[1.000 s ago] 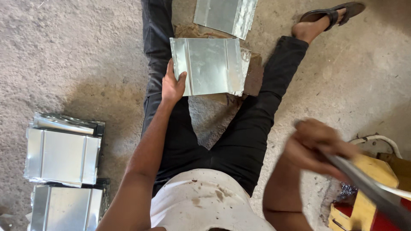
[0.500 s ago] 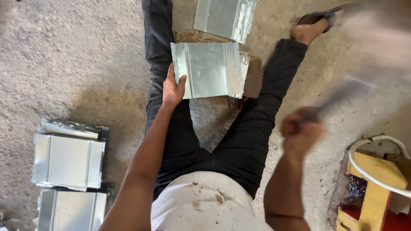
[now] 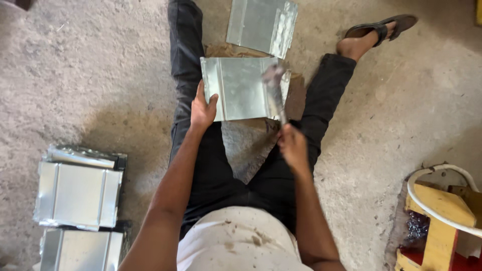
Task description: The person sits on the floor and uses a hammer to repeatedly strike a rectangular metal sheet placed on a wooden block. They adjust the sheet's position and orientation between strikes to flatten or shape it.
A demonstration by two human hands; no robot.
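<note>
I sit on a concrete floor with my legs spread. Between them a shiny folded metal sheet (image 3: 241, 88) lies on a brown block (image 3: 296, 95). My left hand (image 3: 202, 109) presses down on the sheet's near left corner. My right hand (image 3: 292, 145) grips the handle of a hammer (image 3: 274, 93), whose blurred head is down on the sheet's right edge.
Another bent metal sheet (image 3: 261, 24) lies just beyond the first. Finished folded sheets are stacked at my left (image 3: 78, 193), with one more below (image 3: 80, 251). A yellow wooden stool with a white hose (image 3: 442, 206) stands at the right. My sandalled foot (image 3: 376, 31) rests far right.
My right hand has swung the hammer from raised at the far right down onto the sheet's right edge. My left hand has stayed on the sheet.
</note>
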